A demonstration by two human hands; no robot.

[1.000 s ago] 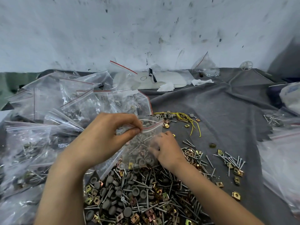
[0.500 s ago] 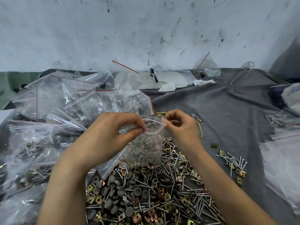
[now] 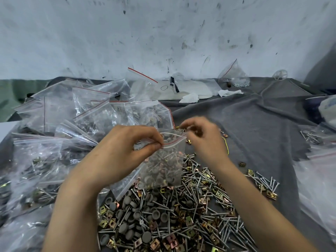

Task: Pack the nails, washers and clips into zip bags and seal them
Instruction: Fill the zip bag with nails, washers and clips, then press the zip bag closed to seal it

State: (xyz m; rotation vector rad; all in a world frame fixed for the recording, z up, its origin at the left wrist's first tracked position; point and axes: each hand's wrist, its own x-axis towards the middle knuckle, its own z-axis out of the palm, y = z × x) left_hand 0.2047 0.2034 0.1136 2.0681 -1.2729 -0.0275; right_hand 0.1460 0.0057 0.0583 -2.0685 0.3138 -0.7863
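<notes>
Loose pile [image 3: 172, 219] of nails, washers, clips at 6 o'clock on grey cloth [image 3: 254, 124], part-filled zip bag [image 3: 163, 166] at centre, mouth open, left hand [image 3: 127, 150] pinching its top-left edge, right hand [image 3: 203, 140] blurred at its top-right corner, grip cannot tell, filled bags [image 3: 91, 115] heaped at 9 to 10 o'clock.

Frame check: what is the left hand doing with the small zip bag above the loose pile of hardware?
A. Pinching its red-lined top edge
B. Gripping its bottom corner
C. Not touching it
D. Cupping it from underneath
A: the left hand pinches the zip bag between thumb and fingers at the left end of its red-lined top, and the filled body hangs below, over the pile.
</notes>
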